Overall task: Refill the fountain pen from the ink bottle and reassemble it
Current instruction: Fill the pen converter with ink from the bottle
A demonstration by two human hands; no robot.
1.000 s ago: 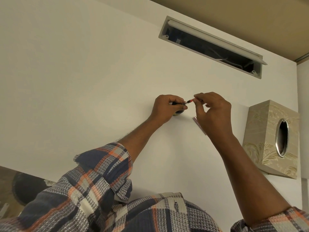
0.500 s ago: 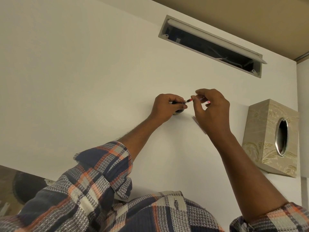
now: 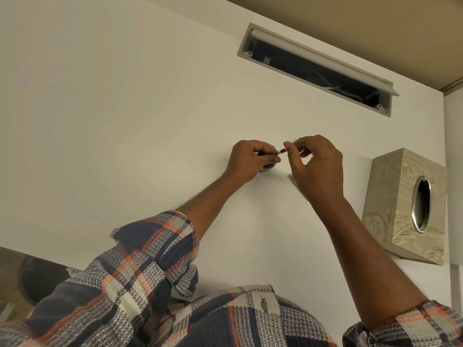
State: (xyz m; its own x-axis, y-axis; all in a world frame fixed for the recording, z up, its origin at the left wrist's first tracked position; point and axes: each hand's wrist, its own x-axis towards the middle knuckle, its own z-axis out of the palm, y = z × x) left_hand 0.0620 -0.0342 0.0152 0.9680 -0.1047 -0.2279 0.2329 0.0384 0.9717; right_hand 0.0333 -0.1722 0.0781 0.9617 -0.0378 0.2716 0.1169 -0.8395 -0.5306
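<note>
My left hand (image 3: 250,160) grips the dark front section of the fountain pen (image 3: 265,154) over the white table (image 3: 125,121). A thin red-tipped converter (image 3: 281,152) sticks out of that section to the right. My right hand (image 3: 317,166) pinches the converter's end between thumb and fingers. Under my left hand a dark round ink bottle (image 3: 266,168) peeks out, mostly hidden. A thin pinkish pen part (image 3: 293,180) lies on the table beneath my right hand, largely covered.
A patterned beige tissue box (image 3: 400,204) with an oval metal opening stands at the right. A long grey cable slot (image 3: 315,68) with its flap raised is set into the table's far side. A dark chair part (image 3: 37,279) shows at the lower left.
My right hand has shifted slightly up and its fingers have turned on the converter's end. My left hand stays in place with the pen section.
</note>
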